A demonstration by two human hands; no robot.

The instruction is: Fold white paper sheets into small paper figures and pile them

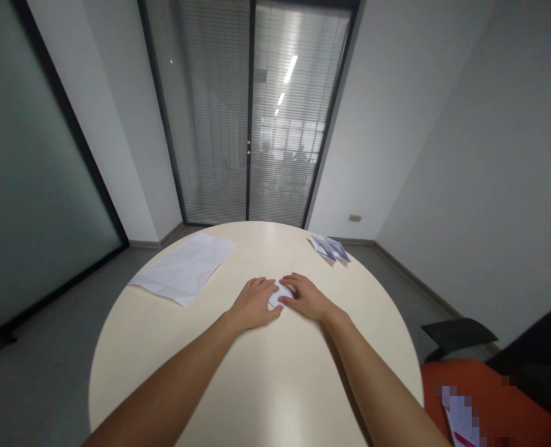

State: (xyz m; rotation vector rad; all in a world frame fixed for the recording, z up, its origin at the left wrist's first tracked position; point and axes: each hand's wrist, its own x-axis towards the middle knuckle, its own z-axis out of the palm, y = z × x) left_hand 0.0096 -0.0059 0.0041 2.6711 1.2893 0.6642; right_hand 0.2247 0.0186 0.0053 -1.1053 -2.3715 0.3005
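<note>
A small piece of folded white paper [280, 294] lies near the middle of the round table, between my two hands. My left hand [254, 304] rests over its left side, the thumb at the near edge and the fingers bent on the far part. From the right, my right hand [307, 297] grips the same paper, thumb on the near side and curled fingers at the far side. Much of the paper is hidden beneath the fingers.
On the round cream table [275, 379], a large creased white sheet [185, 267] lies at the left. Folded paper pieces [329, 248] sit at the far right edge. An orange chair [499, 397] with a black armrest stands at the right. Beyond is a glass partition [210, 124] with blinds.
</note>
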